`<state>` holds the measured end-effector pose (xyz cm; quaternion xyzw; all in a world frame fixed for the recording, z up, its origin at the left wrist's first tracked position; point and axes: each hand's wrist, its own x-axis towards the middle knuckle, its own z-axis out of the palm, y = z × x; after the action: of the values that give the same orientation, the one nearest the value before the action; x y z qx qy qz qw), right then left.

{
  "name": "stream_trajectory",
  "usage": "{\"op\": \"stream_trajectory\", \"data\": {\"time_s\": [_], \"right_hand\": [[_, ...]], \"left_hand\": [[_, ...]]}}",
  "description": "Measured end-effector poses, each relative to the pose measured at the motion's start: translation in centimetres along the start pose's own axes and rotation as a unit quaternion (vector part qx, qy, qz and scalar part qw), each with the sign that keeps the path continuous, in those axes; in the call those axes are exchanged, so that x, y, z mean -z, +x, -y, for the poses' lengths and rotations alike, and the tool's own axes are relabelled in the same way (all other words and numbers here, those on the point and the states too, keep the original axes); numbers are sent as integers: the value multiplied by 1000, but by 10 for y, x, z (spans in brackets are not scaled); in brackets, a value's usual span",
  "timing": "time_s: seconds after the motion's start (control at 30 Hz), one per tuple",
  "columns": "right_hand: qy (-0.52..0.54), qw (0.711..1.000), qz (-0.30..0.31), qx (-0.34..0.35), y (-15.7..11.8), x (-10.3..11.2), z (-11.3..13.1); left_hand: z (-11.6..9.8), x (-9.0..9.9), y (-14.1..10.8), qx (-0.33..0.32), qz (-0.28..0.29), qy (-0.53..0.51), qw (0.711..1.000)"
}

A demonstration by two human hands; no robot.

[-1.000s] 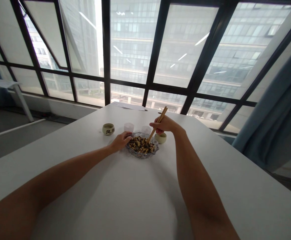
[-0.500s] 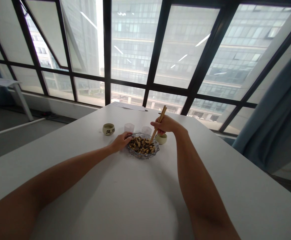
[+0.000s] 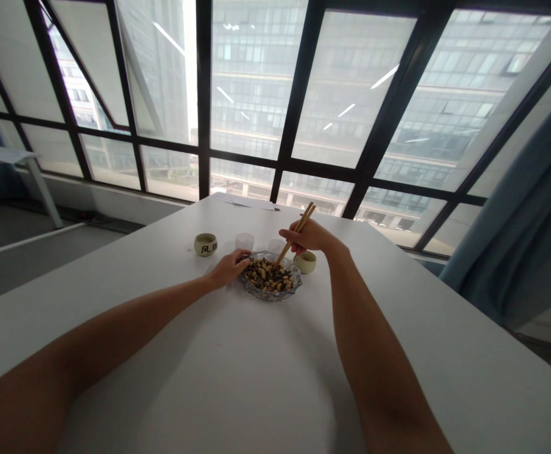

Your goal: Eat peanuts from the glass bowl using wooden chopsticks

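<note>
So the chopsticks (image 3: 284,253) are pinched by the right fingers (image 3: 289,236), gripped around the middle, with the upper ends left sticking out above. Their long axis is slanted pretty steeply: tops aimed up and to the right, tips pointed down-left into the mix of small dark and tan pieces (image 3: 263,275). That mix is held in a clear, wavy-edged glass bowl (image 3: 268,294). Its left rim is touched by the left fingers (image 3: 242,254), but whether it's actually pinched can't be made out. A pale cup (image 3: 306,263) is parked just beside the bowl on the right, and a cup with dark lettering (image 3: 206,244) is set farther left on the white desk (image 3: 200,353).
</note>
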<state>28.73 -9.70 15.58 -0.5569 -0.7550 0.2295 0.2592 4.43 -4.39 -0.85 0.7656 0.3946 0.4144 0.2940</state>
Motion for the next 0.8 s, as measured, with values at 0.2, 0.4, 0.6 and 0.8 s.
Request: {"op": "stream_trajectory", "data": {"time_s": [0.2,0.4,0.6,0.8], "right_hand": [[-23,999,-2,-41,-5,4,5],[-44,998,2,-43,-5,3,5],[-61,998,11,-33,-2,1,3],[-52,998,11,-40,-2,1,2]], "left_hand": [[1,1,0,-3,0,4,1000],[0,1,0,-3,2,8,1000],[0,0,0,-2,-6,5,1000],[0,1,-1,-7,0,5,1000]]}}
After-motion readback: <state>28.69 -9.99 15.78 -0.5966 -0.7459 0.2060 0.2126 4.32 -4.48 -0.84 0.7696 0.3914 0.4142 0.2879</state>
